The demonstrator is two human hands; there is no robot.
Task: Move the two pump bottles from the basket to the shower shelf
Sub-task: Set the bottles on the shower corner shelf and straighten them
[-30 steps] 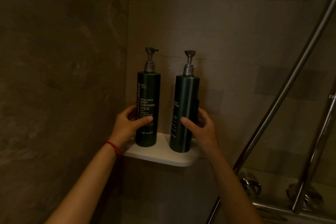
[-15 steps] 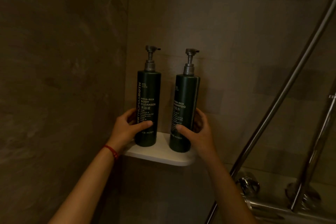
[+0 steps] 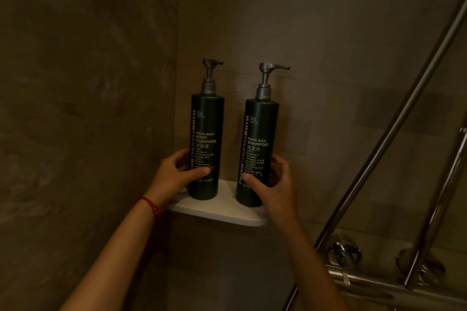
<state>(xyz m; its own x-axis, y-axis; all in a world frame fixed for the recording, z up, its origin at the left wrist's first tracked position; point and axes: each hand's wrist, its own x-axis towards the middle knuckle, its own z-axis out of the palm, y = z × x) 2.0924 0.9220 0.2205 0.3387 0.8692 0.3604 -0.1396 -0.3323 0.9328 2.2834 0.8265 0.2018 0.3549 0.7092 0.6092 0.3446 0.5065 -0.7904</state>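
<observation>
Both dark green pump bottles are seen standing upright on the white corner shelf (image 3: 222, 212), side by side and apart from each other. The body cleanser bottle (image 3: 206, 144) is wrapped low down by the left hand (image 3: 177, 177), thumb across the front and fingers curled behind; the shampoo bottle (image 3: 257, 151) is clasped in the same way by the right hand (image 3: 275, 184). Both labels are turned outward and can be read.

The placing step is judged to be almost finished, with only the release left. It is best done by checking that each base is seated flat and fully on the shelf, the shampoo bottle above all, since it is set close to the curved front edge. The fingers should then be opened gently and drawn straight back, so that the tall, narrow bottles are not tipped or dragged. The spouts, pointed to the right, should be kept clear of the wall.

Much is lost to the dim light. The fingertips behind the bottles are hidden, so the firmness of each hold cannot be told. The back rim of each base is masked by the bottle itself, and the shampoo base is possibly overhanging a little. The basket is not in view. The chrome rail (image 3: 394, 129) and the tap fittings (image 3: 343, 255) at lower right are cut off by the frame.
</observation>
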